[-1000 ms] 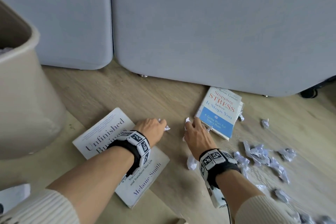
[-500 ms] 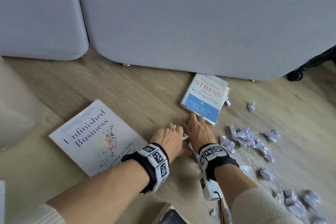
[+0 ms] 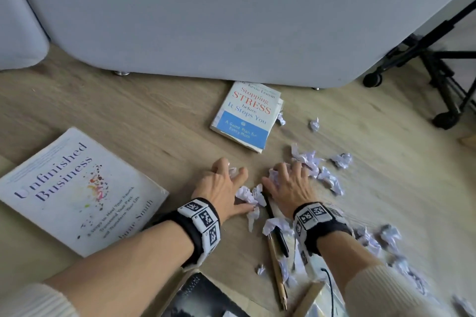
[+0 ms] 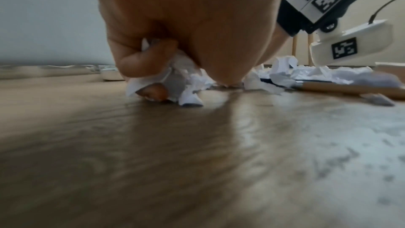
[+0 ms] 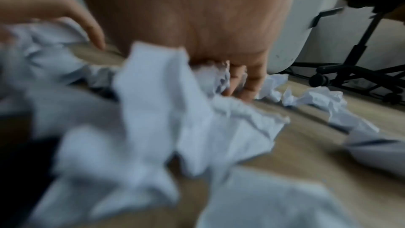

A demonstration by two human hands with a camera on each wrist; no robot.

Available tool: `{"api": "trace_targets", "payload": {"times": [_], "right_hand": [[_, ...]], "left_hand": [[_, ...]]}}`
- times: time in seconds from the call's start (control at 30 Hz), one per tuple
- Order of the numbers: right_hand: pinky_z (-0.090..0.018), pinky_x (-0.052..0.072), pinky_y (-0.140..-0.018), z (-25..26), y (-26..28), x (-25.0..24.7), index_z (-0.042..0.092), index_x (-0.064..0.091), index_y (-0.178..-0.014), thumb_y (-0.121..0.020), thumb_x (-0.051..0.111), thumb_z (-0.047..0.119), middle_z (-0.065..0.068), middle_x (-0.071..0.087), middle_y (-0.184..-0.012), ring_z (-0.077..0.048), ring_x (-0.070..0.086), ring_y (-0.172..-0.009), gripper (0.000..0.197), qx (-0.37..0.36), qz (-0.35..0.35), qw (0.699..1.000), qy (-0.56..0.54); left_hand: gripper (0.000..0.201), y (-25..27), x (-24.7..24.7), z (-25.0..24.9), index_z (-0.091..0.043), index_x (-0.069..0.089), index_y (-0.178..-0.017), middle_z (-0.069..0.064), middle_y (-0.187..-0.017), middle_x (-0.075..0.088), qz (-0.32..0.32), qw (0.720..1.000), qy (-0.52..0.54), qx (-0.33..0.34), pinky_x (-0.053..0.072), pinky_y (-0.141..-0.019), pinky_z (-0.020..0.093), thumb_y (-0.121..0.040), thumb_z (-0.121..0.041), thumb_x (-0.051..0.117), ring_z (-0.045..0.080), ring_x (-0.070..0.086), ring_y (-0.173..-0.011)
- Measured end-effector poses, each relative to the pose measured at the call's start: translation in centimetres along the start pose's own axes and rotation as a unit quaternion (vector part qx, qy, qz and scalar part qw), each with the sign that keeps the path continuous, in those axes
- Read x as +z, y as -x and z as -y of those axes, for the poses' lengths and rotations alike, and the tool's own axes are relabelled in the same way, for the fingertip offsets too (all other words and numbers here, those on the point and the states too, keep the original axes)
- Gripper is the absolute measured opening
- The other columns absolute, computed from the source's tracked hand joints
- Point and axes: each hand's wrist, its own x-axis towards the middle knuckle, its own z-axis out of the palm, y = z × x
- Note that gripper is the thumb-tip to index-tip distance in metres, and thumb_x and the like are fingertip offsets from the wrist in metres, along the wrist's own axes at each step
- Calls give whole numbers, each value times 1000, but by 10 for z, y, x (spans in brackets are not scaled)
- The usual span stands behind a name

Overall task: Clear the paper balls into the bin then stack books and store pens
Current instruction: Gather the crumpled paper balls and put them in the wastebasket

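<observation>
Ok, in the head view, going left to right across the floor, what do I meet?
Unfinished Business book → left hand → black pen → right hand → loose paper ball → chair base.

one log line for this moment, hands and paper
stage: gathering paper | left hand: gripping paper ball | right hand: fingers curled on paper scraps | pens, books: untouched on floor | bin: not in view

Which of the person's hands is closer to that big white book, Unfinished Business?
Left. The left hand rests on the floor just right of Unfinished Business, gripping paper scraps. The right hand lies farther right, beyond it, over more crumpled paper.
</observation>
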Motion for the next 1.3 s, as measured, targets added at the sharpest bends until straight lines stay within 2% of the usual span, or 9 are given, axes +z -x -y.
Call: {"api": "trace_targets", "payload": {"times": [0.17, 0.37, 0.5, 0.6, 0.7, 0.8, 1.0, 1.2, 1.3], "right_hand": [[-33, 43, -64, 15, 8, 11, 12, 47, -103, -100, 39, 33, -10, 44, -99, -30, 56, -78, 23, -63, -30, 997, -36], [-34, 36, -56, -23, 27, -8, 13, 46, -100, -98, 42, 17, -6, 53, -67, -26, 49, -60, 6, 47, -104, 957, -266], [-18, 39, -59, -55, 52, -10, 19, 48, -132, -96, 42, 12, -7, 63, -92, -22, 53, -70, 37, 40, -100, 975, -193], [-40, 52, -70, -59, 73, 11, 27, 41, -128, -97, 45, 29, -16, 45, -127, -32, 52, -96, 32, -2, 22, 1000, -14], [-38, 53, -59, -49, 75, 15, 24, 45, -107, -86, 63, 19, -13, 41, -118, -37, 47, -93, 28, -81, 42, 994, 60], [-31, 51, -72, -37, 71, 8, 16, 41, -119, -88, 50, 5, -9, 40, -113, -25, 50, -92, 34, -12, 68, 998, -16], [-32, 40, -67, -30, 73, -7, 6, 49, -107, -95, 47, 22, -10, 58, -97, -27, 56, -82, 20, 23, 52, 988, -141], [-30, 46, -69, -83, 80, -26, 11, 48, -108, -94, 48, 22, -4, 51, -97, -21, 54, -81, 18, 124, -86, 978, -143], [-36, 49, -60, -106, 79, -16, 20, 39, -127, -96, 43, 24, -10, 48, -102, -24, 53, -69, 32, 173, -37, 982, -73]], "left_hand": [[65, 1, 7, -20, -26, 21, -133, 18, -129, 28, 23, 999, -33, 9, 36, -54, 29, -87, -63, 47, 24, 53, -81], [24, -1, -1, -28, -16, 42, -116, 12, -113, 43, 20, 997, -3, 69, 40, -60, 36, -97, -7, 32, 30, 62, -86], [34, 1, -8, -24, -20, 31, -122, 11, -114, 38, -9, 997, 59, 38, 41, -53, 35, -91, -6, 36, 26, 58, -65], [58, 4, -11, -30, -36, 15, -138, 12, -119, 28, 1, 996, 65, 65, 37, -51, 32, -89, -18, 40, 23, 48, -56], [59, 11, -8, -44, -42, 16, -140, 14, -126, 28, 12, 991, 58, 121, 40, -61, 32, -88, -50, 40, 28, 59, -70], [73, 10, 2, -61, -35, 22, -139, 14, -129, 27, 25, 990, 12, 136, 36, -63, 33, -81, -77, 36, 29, 61, -81], [32, 9, 4, -72, -20, 38, -116, 12, -122, 33, 36, 993, 6, 113, 42, -63, 39, -96, -44, 46, 32, 59, -91], [29, 18, -1, -54, -15, 38, -120, 8, -119, 40, 33, 991, 30, 125, 39, -66, 35, -96, -26, 51, 29, 63, -99], [41, 19, 0, -44, -23, 37, -125, 6, -115, 44, -17, 991, 76, 106, 46, -64, 27, -91, -11, 56, 22, 60, -77]]}}
